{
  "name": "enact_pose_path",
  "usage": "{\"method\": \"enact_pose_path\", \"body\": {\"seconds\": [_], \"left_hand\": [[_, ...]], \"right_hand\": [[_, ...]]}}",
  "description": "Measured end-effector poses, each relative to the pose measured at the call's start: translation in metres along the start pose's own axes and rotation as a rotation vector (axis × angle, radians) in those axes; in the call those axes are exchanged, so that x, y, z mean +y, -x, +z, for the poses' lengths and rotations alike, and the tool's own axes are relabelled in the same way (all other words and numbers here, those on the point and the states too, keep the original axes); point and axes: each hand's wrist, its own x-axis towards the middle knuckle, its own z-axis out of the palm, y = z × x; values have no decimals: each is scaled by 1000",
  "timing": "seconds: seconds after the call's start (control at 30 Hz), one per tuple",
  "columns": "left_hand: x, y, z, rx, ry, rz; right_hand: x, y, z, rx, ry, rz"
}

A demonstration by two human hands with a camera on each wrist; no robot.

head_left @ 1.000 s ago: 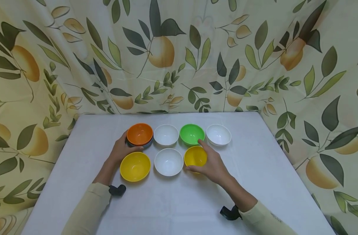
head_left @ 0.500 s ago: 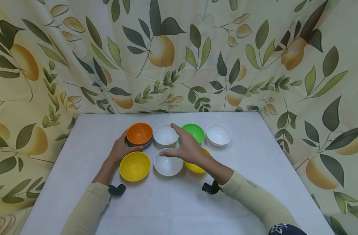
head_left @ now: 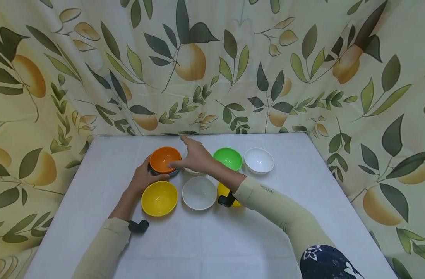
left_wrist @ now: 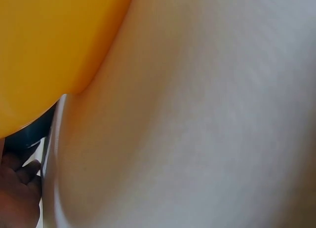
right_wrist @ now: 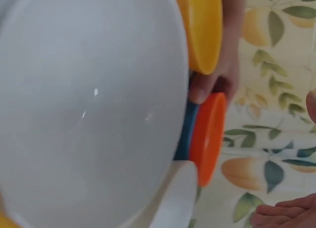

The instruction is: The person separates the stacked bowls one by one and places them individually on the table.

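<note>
An orange bowl (head_left: 165,158) sits in a dark blue bowl (right_wrist: 186,132) at the left end of the back row. My left hand (head_left: 145,176) grips the blue bowl from the left, thumb along its near side. Over the back white bowl (head_left: 191,171), which it mostly hides, reaches my right hand (head_left: 195,155), thumb and fingers spread. Its thumb overlaps the orange bowl's right rim in the head view; the right wrist view shows the fingers apart from that bowl. In front of the left hand stands a large yellow bowl (head_left: 159,198).
A white bowl (head_left: 199,193) stands mid-front, beside a smaller yellow bowl (head_left: 223,188) partly under the right forearm. Farther right in the back row are a green bowl (head_left: 228,158) and another white bowl (head_left: 259,160). A patterned curtain (head_left: 233,97) hangs behind the white-covered table (head_left: 184,244).
My right hand has left the small yellow bowl and moved left and back, across the white bowls to the orange bowl. The left hand has stayed on the blue bowl.
</note>
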Motion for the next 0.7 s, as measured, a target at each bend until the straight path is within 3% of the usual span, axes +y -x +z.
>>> {"method": "enact_pose_path", "body": {"seconds": [0.33,0.7], "left_hand": [[-2,-1,-3,-9,13,27],[-2,0,-3,-9,22,29]], "right_hand": [[9,-44,39,-61,151,22],[6,-61,57,-144,373,57]]}}
